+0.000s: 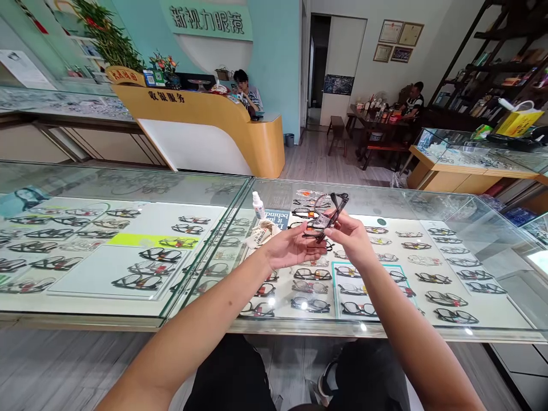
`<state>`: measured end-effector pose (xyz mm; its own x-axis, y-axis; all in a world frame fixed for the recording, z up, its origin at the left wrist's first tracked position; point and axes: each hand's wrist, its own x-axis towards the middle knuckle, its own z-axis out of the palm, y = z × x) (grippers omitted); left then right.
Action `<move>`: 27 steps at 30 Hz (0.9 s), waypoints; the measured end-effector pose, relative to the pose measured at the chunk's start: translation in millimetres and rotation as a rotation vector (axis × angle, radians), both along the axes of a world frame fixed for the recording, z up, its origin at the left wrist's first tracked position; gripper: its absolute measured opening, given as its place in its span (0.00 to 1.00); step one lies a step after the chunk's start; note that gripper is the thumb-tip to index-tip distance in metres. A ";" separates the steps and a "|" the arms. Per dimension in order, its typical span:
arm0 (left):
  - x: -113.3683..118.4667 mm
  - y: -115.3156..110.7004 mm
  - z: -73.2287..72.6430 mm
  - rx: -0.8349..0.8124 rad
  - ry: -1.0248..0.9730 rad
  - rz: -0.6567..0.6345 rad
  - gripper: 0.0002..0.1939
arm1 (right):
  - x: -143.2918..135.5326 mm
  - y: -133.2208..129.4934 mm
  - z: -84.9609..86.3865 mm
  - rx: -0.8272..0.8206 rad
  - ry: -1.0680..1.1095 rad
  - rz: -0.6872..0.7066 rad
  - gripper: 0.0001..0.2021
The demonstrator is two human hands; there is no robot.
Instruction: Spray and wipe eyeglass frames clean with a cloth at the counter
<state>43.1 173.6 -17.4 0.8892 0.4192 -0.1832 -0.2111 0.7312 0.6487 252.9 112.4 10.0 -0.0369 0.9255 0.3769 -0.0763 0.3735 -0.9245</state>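
Observation:
Above the glass display counter (274, 197), both my hands are on one pair of dark-framed eyeglasses (336, 206). My left hand (295, 246) grips the lower left part of the frame, palm turned up. Fingers of my right hand (349, 234) pinch the frame from the right, near a small printed tag or sticker on it. Just left of my hands, a white spray bottle (258, 206) stands upright on the glass. A crumpled pale cloth (261, 233) lies in front of it.
Rows of eyeglasses (311, 274) lie inside the counter below the glass. Another display section (85, 268) adjoins on the left. Beyond stands a wooden reception desk (205, 114) with a seated person (248, 94). Another person (413, 103) sits at a dark table at the back right.

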 end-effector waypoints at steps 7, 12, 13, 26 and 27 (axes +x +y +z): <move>1.1 1.5 -3.4 0.013 -0.034 -0.031 0.30 | 5.4 0.1 1.7 -0.004 0.072 0.118 0.12; 5.6 -1.8 -7.3 0.040 -0.011 -0.120 0.35 | 3.0 -1.1 6.1 -0.052 0.078 0.107 0.15; 5.8 -2.8 -5.3 0.059 -0.005 -0.146 0.37 | 2.5 -1.5 6.8 -0.068 0.074 0.110 0.16; -35.9 33.9 39.9 0.768 0.604 0.811 0.15 | 21.2 -19.7 34.8 0.078 -0.716 -0.011 0.03; -34.8 34.3 37.6 0.853 0.656 0.848 0.15 | 16.3 -20.0 32.2 0.056 -0.836 -0.014 0.02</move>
<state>8.3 207.9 20.3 0.1569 0.9803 0.1197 0.1275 -0.1403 0.9819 269.1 92.4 42.3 -0.3134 0.9085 0.2763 0.6307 0.4167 -0.6546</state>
